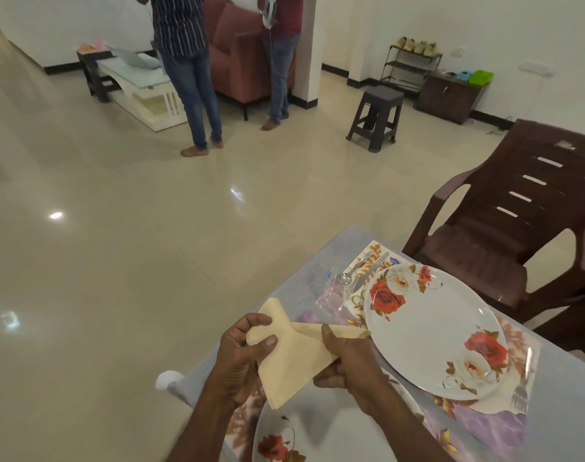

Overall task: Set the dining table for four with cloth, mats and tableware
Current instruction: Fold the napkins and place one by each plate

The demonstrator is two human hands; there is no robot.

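Both hands hold a folded cream napkin in the air over the table's left edge. Left hand pinches its left fold between thumb and fingers; right hand grips its right side. Just right: flowered plate on mat, spoon and knife beyond it, fork nearer. A second plate lies at the near edge.

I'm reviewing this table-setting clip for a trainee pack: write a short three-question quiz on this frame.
1. True or false: both hands grip the napkin.
2. Which cutlery lies on the mat at the near side of the far plate? A spoon, B fork, C knife.
3. Fill in: beyond that plate, the knife lies beside a ____.

Key: 1 true, left hand and right hand; 2 B, fork; 3 spoon.
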